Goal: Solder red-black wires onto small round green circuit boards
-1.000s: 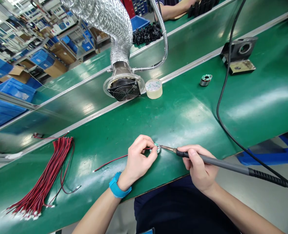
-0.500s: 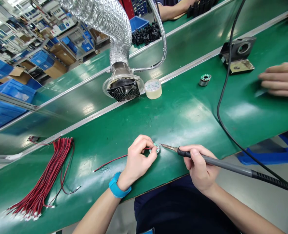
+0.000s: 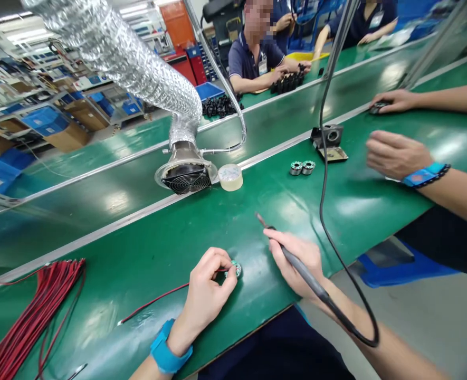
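On the green desk (image 3: 138, 245), our left fingers (image 3: 219, 258) pinch thin red wire (image 3: 168, 293), seemingly steadying a round green-silver part (image 3: 238, 269); our right fingers (image 3: 283, 239) grip a grey soldering iron (image 3: 306, 275).

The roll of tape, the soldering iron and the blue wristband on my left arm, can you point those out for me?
Roll of tape (image 3: 231, 182): head view, its side wall.
Soldering iron (image 3: 305, 274): head view, its grey handle.
Blue wristband (image 3: 169, 352): head view, its band.

Bright overhead light throws white glare on the green bench (image 3: 146, 237); the far edges look stretched.
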Motion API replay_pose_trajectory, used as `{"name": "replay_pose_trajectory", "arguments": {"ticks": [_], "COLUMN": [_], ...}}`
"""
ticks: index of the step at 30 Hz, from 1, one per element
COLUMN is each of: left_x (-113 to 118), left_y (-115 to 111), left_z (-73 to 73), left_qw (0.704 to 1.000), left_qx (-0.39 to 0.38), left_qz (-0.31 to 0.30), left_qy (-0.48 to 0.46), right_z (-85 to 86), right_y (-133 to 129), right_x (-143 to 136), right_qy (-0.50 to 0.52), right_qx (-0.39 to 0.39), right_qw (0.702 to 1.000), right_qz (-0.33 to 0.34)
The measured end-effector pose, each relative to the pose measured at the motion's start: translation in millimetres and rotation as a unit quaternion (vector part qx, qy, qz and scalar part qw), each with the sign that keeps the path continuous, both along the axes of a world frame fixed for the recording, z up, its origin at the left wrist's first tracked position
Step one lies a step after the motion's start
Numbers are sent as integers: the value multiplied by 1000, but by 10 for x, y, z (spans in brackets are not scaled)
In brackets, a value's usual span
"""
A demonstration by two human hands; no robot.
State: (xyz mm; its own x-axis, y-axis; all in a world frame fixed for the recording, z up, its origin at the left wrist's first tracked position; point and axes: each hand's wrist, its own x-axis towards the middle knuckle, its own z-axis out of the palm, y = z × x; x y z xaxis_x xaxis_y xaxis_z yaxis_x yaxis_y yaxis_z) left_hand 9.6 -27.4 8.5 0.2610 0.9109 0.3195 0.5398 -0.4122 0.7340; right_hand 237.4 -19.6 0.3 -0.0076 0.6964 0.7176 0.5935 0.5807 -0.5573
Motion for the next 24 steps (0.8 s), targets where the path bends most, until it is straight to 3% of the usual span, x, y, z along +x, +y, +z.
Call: {"name": "replay_pose_trajectory", "arguments": {"ticks": [2,6,10,13,18,22,24], "left_x": [-6,-15,-21,-17,-36,-133,-226], "left_y": [-1,-2,10,9,-28,3,109], "left_z": [-9,-21,-29,-20,-70,-263,-355], "left_qw": [1000,1000,1000,1000,997,982,976], "left_qx": [3,12,17,22,58,93,119], "left_qz": [-2,-5,-12,-7,-25,-69,-56], "left_qy": [0,4,6,8,44,146,174], "right_z": [28,81,109,17,-278,-437,-527], "right_y": [249,856,1498,1842,2102,2129,2079], "right_x": [174,601,1059,1332,1552,1583,1548], "right_qy": [-107,-257,-327,-331,-301,-277,-264], "right_qx": [30,16,-11,-35,-28,-3,2], "right_qw": [993,961,939,937,951,960,964], "right_qz": [-36,-103,-109,-106,-65,-42,-20]}}
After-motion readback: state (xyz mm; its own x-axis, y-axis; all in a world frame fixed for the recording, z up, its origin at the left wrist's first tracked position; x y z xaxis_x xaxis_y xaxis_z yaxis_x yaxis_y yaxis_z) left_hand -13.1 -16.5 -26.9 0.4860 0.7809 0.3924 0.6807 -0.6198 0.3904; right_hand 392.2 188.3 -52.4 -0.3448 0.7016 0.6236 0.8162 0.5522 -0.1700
